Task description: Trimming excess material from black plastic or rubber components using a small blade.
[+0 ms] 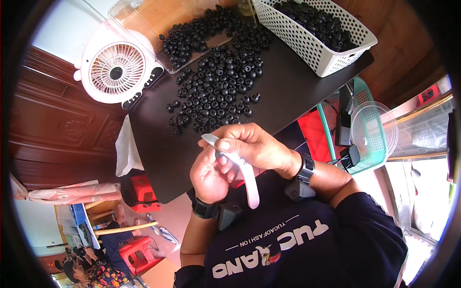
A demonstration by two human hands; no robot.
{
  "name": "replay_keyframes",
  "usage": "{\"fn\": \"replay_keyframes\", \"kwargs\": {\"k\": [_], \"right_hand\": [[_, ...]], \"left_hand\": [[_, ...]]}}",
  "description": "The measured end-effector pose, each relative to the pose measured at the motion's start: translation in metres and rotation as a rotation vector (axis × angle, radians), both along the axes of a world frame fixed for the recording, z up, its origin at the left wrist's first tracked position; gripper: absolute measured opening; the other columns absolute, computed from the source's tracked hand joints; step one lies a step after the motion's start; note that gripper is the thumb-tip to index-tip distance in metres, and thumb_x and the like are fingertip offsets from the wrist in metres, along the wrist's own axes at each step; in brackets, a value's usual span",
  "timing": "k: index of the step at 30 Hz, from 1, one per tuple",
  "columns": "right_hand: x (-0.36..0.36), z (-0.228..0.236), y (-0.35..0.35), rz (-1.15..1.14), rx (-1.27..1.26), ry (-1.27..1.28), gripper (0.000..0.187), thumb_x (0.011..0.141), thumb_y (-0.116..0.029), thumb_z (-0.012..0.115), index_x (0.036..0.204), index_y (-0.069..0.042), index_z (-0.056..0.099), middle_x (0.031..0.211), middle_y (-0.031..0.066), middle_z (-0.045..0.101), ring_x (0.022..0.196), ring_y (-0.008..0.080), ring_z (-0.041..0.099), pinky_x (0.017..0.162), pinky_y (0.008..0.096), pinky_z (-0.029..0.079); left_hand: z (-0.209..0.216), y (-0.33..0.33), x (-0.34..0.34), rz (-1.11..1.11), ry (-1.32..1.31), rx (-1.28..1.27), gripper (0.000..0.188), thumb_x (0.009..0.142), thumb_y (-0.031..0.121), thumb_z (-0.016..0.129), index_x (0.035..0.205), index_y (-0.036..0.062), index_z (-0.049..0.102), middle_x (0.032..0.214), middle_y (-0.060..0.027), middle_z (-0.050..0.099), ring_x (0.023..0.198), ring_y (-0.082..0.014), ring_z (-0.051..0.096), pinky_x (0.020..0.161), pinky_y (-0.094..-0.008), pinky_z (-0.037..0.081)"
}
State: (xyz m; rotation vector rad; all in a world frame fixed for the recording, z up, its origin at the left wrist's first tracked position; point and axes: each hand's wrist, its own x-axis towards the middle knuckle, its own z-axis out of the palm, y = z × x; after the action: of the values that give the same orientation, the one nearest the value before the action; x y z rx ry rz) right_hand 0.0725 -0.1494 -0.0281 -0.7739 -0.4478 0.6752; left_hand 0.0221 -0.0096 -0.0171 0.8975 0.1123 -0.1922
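Observation:
My right hand [261, 146] is closed around a small knife [248, 180] with a pale, pinkish curved handle. Its short metal blade points to the left, and the thumb lies along it. My left hand [207, 177] is curled just under the blade, fingers closed. Between the hands a bit of a small black part [219, 154] shows, pinched in the left fingers and mostly covered. Beyond both hands, a pile of small round black parts with holes [216, 93] is spread over the dark table [158, 165].
A clear plastic bin [137, 21] lies at the far side, black parts spilling from it. At far right stands a white perforated basket [307, 43] of black parts. A pink fan [115, 72] is on the left, a green basket [367, 134] on the right. Another person [103, 269] sits lower left.

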Motion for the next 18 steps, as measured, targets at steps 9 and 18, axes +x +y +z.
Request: {"fn": "replay_keyframes", "kwargs": {"k": [9, 18], "right_hand": [[-0.0007, 0.0023, 0.0026, -0.039, -0.020, 0.011, 0.030, 0.093, -0.029, 0.058, 0.096, 0.000, 0.065, 0.105, 0.0108, 0.065, 0.083, 0.0110, 0.062, 0.072, 0.0253, 0.052], [-0.0009, 0.0024, 0.0002, -0.014, -0.013, 0.001, 0.033, 0.095, -0.029, 0.054, 0.108, 0.000, 0.061, 0.087, 0.0057, 0.066, 0.073, 0.0088, 0.063, 0.065, 0.0248, 0.055]], "left_hand": [[0.0034, -0.0044, -0.0035, 0.072, 0.060, 0.032, 0.029, 0.093, 0.034, 0.042, 0.075, 0.0116, 0.044, 0.060, 0.0027, 0.039, 0.049, -0.0080, 0.037, 0.041, -0.0226, 0.028], [0.0038, -0.0022, -0.0031, 0.006, -0.004, -0.013, 0.032, 0.095, 0.035, 0.039, 0.073, 0.0126, 0.042, 0.057, 0.0025, 0.037, 0.047, -0.0101, 0.037, 0.042, -0.0230, 0.029]]}}
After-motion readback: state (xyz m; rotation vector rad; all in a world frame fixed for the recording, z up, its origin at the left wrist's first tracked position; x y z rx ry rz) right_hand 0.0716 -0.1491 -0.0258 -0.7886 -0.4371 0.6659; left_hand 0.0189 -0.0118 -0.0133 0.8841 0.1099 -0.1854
